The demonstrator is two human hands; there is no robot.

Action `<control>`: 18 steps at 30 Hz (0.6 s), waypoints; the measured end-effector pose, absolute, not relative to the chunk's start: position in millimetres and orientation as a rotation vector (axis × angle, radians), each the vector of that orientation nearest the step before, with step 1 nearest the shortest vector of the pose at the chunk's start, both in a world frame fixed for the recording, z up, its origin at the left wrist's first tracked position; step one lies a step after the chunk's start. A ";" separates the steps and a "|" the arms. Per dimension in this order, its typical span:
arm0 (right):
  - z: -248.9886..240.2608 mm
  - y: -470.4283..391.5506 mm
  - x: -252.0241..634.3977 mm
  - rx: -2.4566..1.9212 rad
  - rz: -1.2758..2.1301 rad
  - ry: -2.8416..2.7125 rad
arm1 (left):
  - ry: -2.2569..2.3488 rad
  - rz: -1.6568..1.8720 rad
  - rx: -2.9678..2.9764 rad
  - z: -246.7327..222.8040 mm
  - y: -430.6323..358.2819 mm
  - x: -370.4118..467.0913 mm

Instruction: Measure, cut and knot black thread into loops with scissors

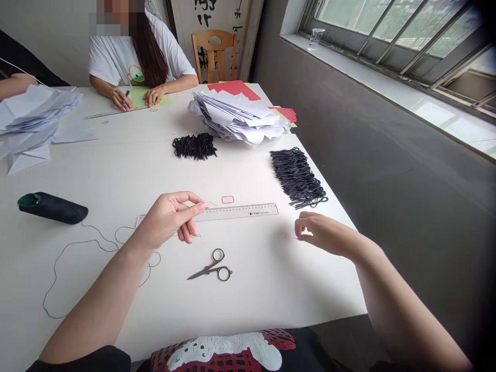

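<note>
My left hand (170, 217) pinches a thin dark thread (211, 203) between thumb and forefinger, above a clear ruler (240, 211). The thread's line runs across the table to a dark spool (54, 207) with a green core on the left. My right hand (315, 231) is closed in a pinch near the table's right side; a short bit of thread pokes out at its fingertips. Between and below the hands lies a pair of metal scissors (211, 267), blades slightly apart and pointing left. Behind my right hand lies a row of black looped cords (297, 176).
Another bundle of black loops (194, 146) lies mid-table before a stack of white paper (240, 118). Across the table a person (143, 57) holds a pen over green paper. More papers (34, 119) lie at left. A grey wall (368, 170) borders the right side.
</note>
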State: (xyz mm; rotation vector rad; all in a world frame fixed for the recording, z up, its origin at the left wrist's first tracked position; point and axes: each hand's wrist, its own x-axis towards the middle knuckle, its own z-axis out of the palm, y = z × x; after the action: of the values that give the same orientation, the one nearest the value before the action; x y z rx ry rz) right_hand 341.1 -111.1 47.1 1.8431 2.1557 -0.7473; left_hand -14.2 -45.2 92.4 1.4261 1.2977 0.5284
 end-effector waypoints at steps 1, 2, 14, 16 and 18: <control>45.2 -112.4 340.0 1.831 -0.773 2.157 | 1.299 0.534 1.437 92.6 -45.4 -14.3; 43.1 -113.2 339.1 1.824 -0.790 2.161 | 1.302 0.544 1.454 92.7 -45.6 -14.6; 68.6 -114.7 318.2 1.717 -0.805 2.193 | 1.267 1.048 1.566 79.3 -37.4 -13.8; 74.9 -112.6 314.6 1.756 -0.646 2.216 | 1.221 1.090 1.479 81.7 -38.3 -12.2; 74.1 -112.2 309.5 1.781 -0.447 2.125 | 1.177 1.086 1.379 85.1 -39.2 -11.3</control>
State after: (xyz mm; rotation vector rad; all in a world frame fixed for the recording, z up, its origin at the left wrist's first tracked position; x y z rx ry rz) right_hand 309.5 -112.2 74.1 1.7811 2.1245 -0.4474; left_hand -11.3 -39.2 85.1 1.3795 1.1769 1.0863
